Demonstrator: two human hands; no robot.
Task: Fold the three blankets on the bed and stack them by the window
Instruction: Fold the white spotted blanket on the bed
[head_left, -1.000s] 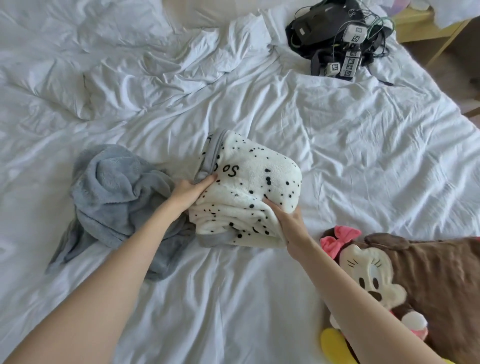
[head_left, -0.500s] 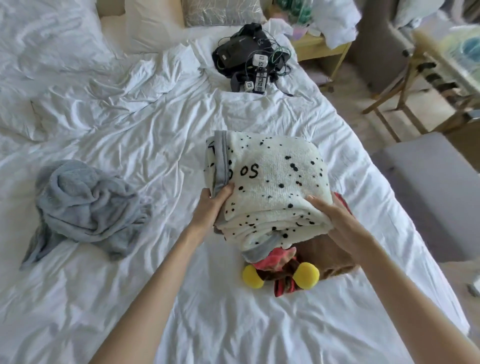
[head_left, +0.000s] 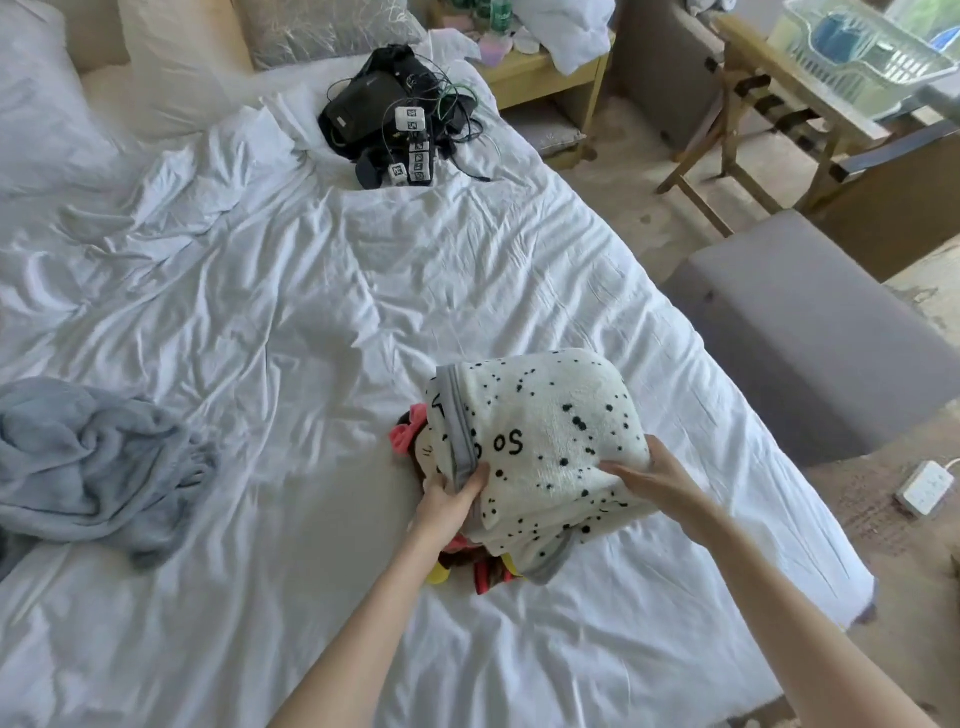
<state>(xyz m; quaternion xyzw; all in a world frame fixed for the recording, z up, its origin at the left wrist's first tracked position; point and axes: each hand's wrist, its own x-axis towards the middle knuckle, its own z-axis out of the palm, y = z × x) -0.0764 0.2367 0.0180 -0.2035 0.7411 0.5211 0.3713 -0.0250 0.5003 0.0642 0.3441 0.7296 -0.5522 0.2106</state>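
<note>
both hands grip spotted blanket — near bed's right edge

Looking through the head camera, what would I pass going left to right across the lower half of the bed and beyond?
Crumpled grey blanket → left hand → folded spotted blanket, held over a cartoon-mouse blanket → right hand → grey bench → white power strip on the floor.

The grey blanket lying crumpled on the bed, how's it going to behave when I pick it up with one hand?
The grey blanket lies in soft, deep folds, so it will probably hang floppy and trail rather than hold a shape. Its plush, fleecy look suggests that it is light for its bulk and grips easily. Being unfolded, loose corners will likely drag across the bed sheet.
</note>
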